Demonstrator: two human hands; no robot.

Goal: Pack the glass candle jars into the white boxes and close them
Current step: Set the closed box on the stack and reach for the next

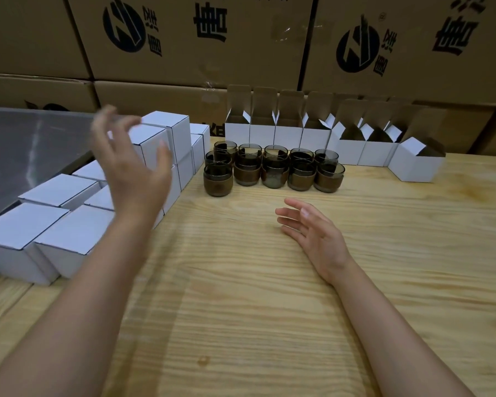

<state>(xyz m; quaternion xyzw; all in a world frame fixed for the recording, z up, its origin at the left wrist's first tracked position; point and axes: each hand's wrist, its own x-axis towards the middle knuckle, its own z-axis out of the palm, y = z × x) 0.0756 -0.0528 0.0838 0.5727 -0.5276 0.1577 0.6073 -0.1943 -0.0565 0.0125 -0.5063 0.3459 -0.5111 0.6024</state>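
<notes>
Several dark glass candle jars [272, 169] with brown bands stand in two rows at the middle of the wooden table [255, 296]. Behind and to their right runs a row of open white boxes [312, 133] with lids up. Closed white boxes [161, 138] are stacked at the left, some two high. My left hand [129, 167] is raised in front of that stack, fingers spread, holding nothing and slightly blurred. My right hand [312, 236] hovers low over the table in front of the jars, open and empty.
Large brown shipping cartons [198, 38] with black print form a wall behind the table. A grey metal surface [26, 147] lies at the far left behind the closed boxes. Bare wood stretches from the jars to the near edge.
</notes>
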